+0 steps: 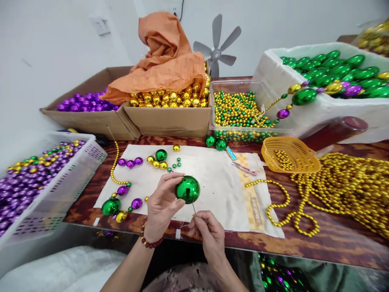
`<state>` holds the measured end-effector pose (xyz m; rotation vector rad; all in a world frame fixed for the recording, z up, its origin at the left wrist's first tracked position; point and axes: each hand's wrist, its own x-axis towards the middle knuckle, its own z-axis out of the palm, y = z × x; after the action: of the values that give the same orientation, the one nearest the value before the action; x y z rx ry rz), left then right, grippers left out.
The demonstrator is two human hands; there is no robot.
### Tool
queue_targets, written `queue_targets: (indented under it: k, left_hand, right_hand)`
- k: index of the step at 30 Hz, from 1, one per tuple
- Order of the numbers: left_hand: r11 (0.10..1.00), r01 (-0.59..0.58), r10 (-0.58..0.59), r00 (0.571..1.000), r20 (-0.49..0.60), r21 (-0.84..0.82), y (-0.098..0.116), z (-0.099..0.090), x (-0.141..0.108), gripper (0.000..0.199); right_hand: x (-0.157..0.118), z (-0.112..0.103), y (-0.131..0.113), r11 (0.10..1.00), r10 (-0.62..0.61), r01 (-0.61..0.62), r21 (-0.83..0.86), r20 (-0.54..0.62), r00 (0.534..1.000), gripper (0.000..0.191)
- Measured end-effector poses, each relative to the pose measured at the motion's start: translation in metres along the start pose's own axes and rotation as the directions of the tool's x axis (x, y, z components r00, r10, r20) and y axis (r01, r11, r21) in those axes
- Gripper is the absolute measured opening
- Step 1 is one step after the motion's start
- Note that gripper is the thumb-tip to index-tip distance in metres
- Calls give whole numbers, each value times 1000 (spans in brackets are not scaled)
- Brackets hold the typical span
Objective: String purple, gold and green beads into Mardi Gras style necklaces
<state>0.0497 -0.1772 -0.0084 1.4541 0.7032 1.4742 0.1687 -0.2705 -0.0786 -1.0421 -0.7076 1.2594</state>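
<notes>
My left hand (162, 202) holds a large shiny green ball (187, 190) between thumb and fingers, above the white cloth (212, 182). Just below it, my right hand (208, 231) pinches a thin needle (193, 208) whose upper end meets the underside of the ball. A fine thread hangs beside my right fingers. Left of my hands, a strung piece has a large green ball (111, 207), purple and gold balls and a small gold bead chain (114, 166). Loose purple balls (130, 164), gold balls (156, 164) and a green ball (161, 155) lie on the cloth.
Boxes of purple (88, 102) and gold balls (173, 97) stand behind, beside a clear bin of small beads (237, 109). A purple-bead basket (88, 162) is left. Scissors (244, 168), an orange basket (288, 142) and gold chains (349, 190) lie right; a foam box (304, 97) is behind.
</notes>
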Motion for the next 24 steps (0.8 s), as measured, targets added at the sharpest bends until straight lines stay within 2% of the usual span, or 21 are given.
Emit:
queue_targets:
  k: [9, 16, 24]
  left_hand:
    - [998, 55, -55, 992, -110, -7, 3, 1, -3, 36]
    - [961, 246, -264, 952, -155, -127, -3, -2, -2, 37]
    - [946, 245, -285, 940, -185, -210, 2, 0, 6, 34]
  right_hand:
    - [-7, 3, 1, 999, -24, 24, -41, -4, 1000, 22]
    - [-6, 3, 1, 998, -21, 23, -58, 26, 999, 20]
    - [-14, -4, 13, 987, -69, 79, -139, 72, 995, 18]
